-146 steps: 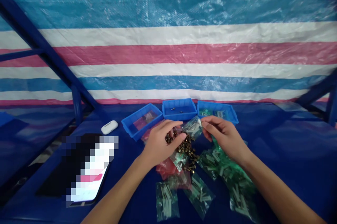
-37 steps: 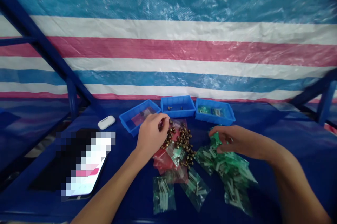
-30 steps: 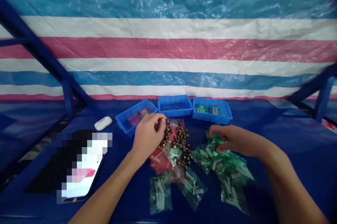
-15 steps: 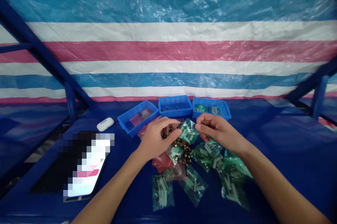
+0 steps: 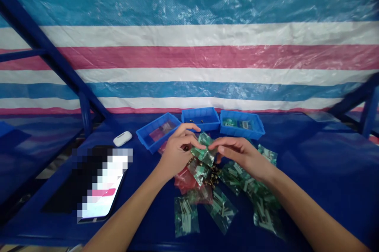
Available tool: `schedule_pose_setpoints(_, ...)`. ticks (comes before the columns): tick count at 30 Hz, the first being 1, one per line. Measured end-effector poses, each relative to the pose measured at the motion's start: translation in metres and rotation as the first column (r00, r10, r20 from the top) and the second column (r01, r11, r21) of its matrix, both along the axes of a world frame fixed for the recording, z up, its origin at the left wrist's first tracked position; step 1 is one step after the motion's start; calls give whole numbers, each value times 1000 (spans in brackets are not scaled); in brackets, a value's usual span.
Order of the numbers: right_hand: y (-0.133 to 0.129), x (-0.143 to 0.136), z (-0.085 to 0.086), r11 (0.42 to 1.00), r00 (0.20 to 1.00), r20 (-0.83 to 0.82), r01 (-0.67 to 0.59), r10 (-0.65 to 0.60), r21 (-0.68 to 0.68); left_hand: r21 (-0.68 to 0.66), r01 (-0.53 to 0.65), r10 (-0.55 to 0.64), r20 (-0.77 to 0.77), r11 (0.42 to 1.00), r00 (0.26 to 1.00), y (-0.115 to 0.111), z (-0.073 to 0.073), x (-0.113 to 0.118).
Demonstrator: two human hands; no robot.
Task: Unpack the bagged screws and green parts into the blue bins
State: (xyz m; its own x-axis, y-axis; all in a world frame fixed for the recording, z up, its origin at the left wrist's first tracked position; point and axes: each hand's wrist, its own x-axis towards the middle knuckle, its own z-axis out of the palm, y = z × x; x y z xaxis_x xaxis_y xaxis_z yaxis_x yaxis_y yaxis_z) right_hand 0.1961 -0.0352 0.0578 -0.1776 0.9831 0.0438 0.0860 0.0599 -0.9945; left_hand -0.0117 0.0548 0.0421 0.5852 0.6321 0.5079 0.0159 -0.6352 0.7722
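Note:
My left hand [image 5: 177,155] pinches a small green-tinted plastic bag [image 5: 204,153] between thumb and fingers, above the middle of the pile. My right hand [image 5: 244,156] meets the bag's right side, its index fingertip pressing on the crinkled film and its thumb close behind. Below the hands lie loose brass-coloured screws [image 5: 211,177] and pinkish-red plastic bags [image 5: 186,181]. Clear green bags holding whitish strips [image 5: 186,217] are spread in front, and more such bags [image 5: 263,206] are heaped under my right forearm. What the held bag contains is hard to make out.
Three blue trays stand behind the pile: the left tray [image 5: 144,138] holds pinkish bags, the middle tray [image 5: 200,126] a few screws, the right tray [image 5: 242,132] green bags. A white case [image 5: 122,138] and a phone [image 5: 103,204] lie to the left on the blue table [image 5: 325,189].
The green bag was spread flatter between both hands and is now bent and crinkled. My right hand has moved left onto it, fingers straighter. The whole view has shifted slightly.

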Motion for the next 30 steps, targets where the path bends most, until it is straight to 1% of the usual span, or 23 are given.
schedule_pose_setpoints(2, 0, 0, -2, 998, 999, -17, -32, 32, -55, 18, 18, -17, -37, 1000, 999, -1, 1, 0)
schedule_pose_setpoints(3, 1, 0, -3, 996, 999, -32, -36, 33, -87, 26, 4, -3, -58, 1000, 998, -1, 1, 1)
schedule_pose_setpoints(4, 1, 0, -4, 993, 998, -55, -29, 23, -117, 33, -28, 31, -76, 999, 997, -1, 2, 1)
schedule_pose_setpoints(6, 3, 0, -7, 986, 994, -105, -2, -16, -165, 50, -140, 144, -89, 989, 986, -1, 3, 1)
schedule_pose_setpoints(8, 3, 0, -9, 982, 990, -138, 12, -39, -189, 55, -256, 260, -76, 965, 963, 1, 4, 1)
schedule_pose_setpoints(9, 3, -1, -9, 981, 989, -142, 8, -36, -192, 50, -295, 298, -68, 954, 952, 1, 4, 1)
schedule_pose_setpoints(11, 2, -2, -10, 982, 991, -132, -6, -20, -188, 16, -332, 333, -66, 943, 941, 1, 5, 0)
schedule_pose_setpoints(13, 2, -3, -10, 984, 990, -136, 10, -35, -180, -31, -337, 333, -88, 941, 939, 1, 5, 0)
schedule_pose_setpoints(14, 3, -3, -10, 984, 984, -161, 50, -78, -169, -45, -335, 329, -100, 941, 939, 0, 5, 0)
schedule_pose_setpoints(15, 4, -2, -11, 981, 967, -204, 123, -151, -147, -52, -331, 324, -112, 942, 939, 0, 4, 0)
schedule_pose_setpoints(16, 6, -2, -12, 967, 931, -267, 228, -251, -114, -53, -327, 319, -122, 943, 940, -1, 4, 0)
schedule_pose_setpoints(17, 8, 0, -14, 933, 871, -340, 350, -356, -81, -48, -325, 317, -127, 944, 940, -1, 3, 0)
schedule_pose_setpoints(18, 10, 1, -15, 883, 797, -408, 465, -446, -57, -41, -324, 316, -132, 945, 939, -1, 3, 1)
schedule_pose_setpoints(19, 12, 1, -17, 833, 729, -458, 552, -509, -47, -33, -323, 316, -139, 946, 939, -1, 2, 1)
schedule_pose_setpoints(20, 13, 1, -19, 799, 685, -485, 599, -544, -50, -27, -323, 315, -147, 946, 937, -1, 2, 1)
schedule_pose_setpoints(21, 14, -1, -20, 794, 675, -488, 605, -554, -64, -19, -323, 317, -155, 946, 936, -2, 2, 1)
schedule_pose_setpoints(22, 14, -3, -21, 810, 692, -475, 580, -544, -83, -10, -325, 319, -162, 946, 934, -2, 2, 1)
schedule_pose_setpoints(24, 11, -10, -20, 866, 764, -430, 489, -481, -100, 2, -332, 328, -171, 943, 929, -2, 3, 1)
schedule_pose_setpoints(26, 7, -17, -18, 914, 840, -368, 400, -398, -76, 9, -348, 344, -169, 938, 923, -3, 4, 1)
schedule_pose_setpoints(28, 4, -21, -15, 945, 907, -271, 326, -323, -34, 17, -366, 364, -166, 930, 917, -2, 6, 1)
schedule_pose_setpoints(30, 4, -19, -12, 964, 955, -134, 266, -266, -16, 25, -379, 378, -167, 925, 911, -1, 7, 1)
